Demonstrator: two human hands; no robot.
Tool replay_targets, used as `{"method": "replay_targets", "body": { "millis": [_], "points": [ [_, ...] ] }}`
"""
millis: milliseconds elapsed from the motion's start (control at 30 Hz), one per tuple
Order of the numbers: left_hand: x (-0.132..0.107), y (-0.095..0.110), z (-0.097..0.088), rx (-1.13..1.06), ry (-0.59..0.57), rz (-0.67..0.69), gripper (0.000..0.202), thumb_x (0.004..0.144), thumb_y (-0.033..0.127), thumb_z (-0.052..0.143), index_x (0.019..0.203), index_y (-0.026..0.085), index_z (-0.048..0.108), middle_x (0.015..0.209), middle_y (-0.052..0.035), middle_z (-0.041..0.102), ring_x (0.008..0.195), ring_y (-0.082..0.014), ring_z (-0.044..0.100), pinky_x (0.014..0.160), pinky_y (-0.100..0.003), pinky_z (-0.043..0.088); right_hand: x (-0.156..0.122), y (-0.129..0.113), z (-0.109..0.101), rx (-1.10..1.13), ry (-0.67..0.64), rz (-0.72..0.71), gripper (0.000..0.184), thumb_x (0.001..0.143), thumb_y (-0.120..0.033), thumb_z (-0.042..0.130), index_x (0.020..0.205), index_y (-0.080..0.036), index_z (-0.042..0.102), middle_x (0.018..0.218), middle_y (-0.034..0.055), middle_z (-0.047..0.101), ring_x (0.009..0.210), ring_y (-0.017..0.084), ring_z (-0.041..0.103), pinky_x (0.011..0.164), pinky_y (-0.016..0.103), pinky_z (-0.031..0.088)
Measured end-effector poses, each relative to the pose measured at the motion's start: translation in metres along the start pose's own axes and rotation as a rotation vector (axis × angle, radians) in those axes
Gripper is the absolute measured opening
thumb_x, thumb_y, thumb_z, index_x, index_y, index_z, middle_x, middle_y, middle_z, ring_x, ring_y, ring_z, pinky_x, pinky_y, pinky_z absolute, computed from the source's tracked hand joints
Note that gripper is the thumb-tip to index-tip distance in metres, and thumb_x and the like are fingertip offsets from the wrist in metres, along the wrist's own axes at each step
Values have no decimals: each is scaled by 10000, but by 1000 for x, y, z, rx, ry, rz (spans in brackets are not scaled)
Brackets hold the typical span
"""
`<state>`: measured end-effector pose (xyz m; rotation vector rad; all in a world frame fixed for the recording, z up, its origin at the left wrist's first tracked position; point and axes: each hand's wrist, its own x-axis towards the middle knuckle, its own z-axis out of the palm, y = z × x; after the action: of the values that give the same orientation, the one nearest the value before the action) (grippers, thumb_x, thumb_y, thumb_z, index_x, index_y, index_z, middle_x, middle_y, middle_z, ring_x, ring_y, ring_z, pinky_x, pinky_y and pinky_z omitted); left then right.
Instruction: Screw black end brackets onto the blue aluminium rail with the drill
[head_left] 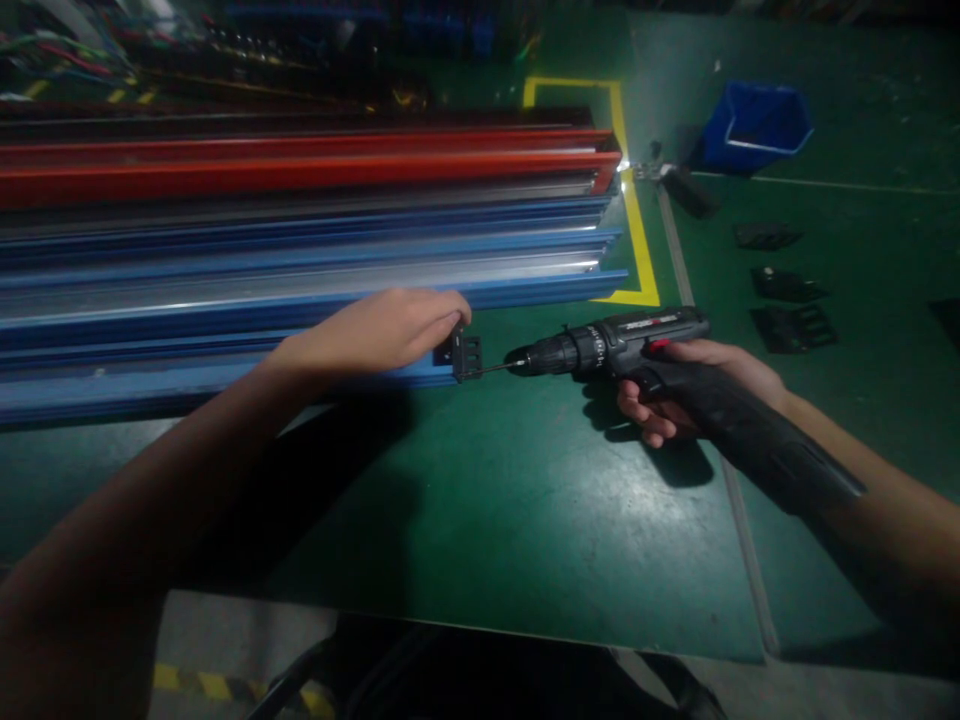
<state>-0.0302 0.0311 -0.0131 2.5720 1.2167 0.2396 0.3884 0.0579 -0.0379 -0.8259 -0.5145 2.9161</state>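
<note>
My left hand [390, 328] rests on the end of the nearest blue rail [225, 375], its fingers curled and pinching a small black end cap [465, 356] against the rail's end. My right hand [686, 390] is wrapped round the grip of a black cordless drill [622, 345]. The drill lies level and points left, with its thin bit touching the black end cap. Both forearms reach in from the bottom corners.
Long blue, silver and red rails [300, 200] are stacked across the green table [525, 500]. Several black end caps [791, 327] lie at the right. A blue bin [757, 125] stands at the far right, beside yellow floor tape [637, 220].
</note>
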Motion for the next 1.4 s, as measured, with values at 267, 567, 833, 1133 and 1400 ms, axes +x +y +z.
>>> {"method": "replay_targets", "body": {
  "millis": [267, 567, 833, 1133, 1400],
  "points": [
    [0, 1, -1, -3, -32, -24, 389, 1103, 374, 310, 1181, 203, 650, 1086, -50, 705, 942, -209, 656, 834, -323, 461, 0, 0, 2, -13, 16, 26, 426, 930, -506, 637, 1162, -149, 661, 1046, 127, 739, 855, 240, 683, 870, 408, 591],
    [0, 0, -1, -18, -26, -20, 383, 1109, 372, 310, 1171, 201, 648, 1098, -56, 707, 955, -207, 655, 847, -324, 459, 1, -1, 2, -64, -33, 3, 443, 963, -496, 635, 1175, -107, 637, 1060, 144, 727, 851, 219, 698, 881, 405, 586],
    [0, 4, -3, -30, -20, -7, 380, 1112, 366, 308, 1142, 195, 646, 1056, -60, 703, 926, -205, 653, 829, -323, 459, 1, -1, 1, -108, -23, -8, 453, 958, -502, 617, 1162, -99, 655, 1056, 135, 740, 899, 240, 733, 900, 406, 586],
    [0, -1, 1, -17, 17, 16, 369, 1110, 357, 316, 1140, 203, 650, 1051, -63, 717, 918, -204, 671, 821, -318, 470, 2, -1, 1, -122, -40, -1, 456, 938, -493, 630, 1170, -103, 668, 1058, 121, 743, 858, 211, 725, 906, 376, 586],
    [1, -2, 2, -21, 24, 27, 370, 1105, 344, 328, 1129, 198, 666, 1047, -67, 717, 910, -197, 666, 810, -319, 474, 0, 0, 2, -86, -21, -6, 408, 931, -436, 642, 1169, -105, 667, 1049, 119, 740, 874, 209, 717, 894, 382, 586]
  ]
}}
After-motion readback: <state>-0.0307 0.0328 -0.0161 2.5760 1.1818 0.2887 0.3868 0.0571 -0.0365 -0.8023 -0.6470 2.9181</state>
